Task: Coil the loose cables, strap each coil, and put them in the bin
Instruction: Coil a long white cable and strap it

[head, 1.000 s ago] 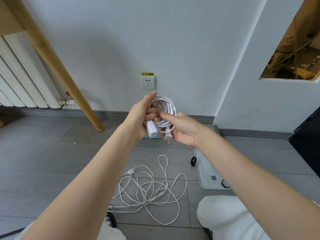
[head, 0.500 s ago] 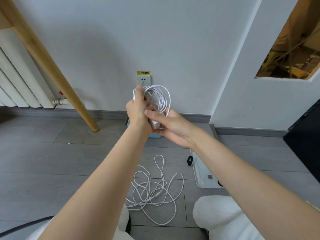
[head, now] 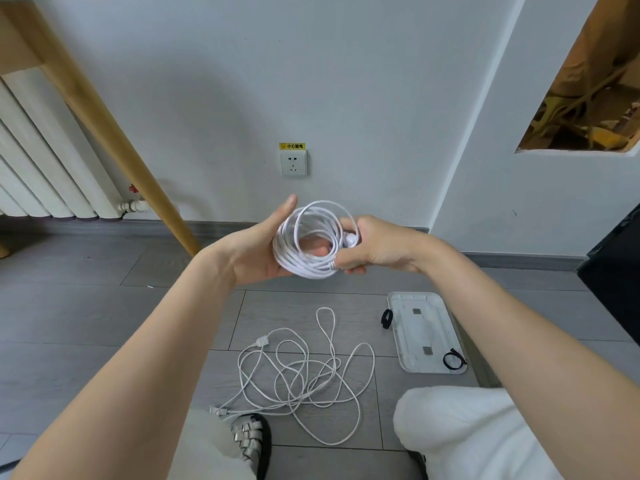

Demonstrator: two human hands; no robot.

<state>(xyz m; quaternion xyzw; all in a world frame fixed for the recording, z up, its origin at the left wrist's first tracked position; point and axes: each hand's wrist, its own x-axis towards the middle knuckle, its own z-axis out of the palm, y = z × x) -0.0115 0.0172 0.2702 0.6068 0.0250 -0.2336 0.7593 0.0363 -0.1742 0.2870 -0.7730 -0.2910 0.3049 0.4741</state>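
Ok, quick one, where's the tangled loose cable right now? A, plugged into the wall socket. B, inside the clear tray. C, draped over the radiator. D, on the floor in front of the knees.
D: the loose cable lies sprawled on the floor, left of the clear tray.

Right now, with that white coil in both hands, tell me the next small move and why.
Probably keep the left hand around the white coil, free the right hand, and reach for the black strap beside the clear tray. The coil looks fully wound but unstrapped, and a loose cable lies on the floor.
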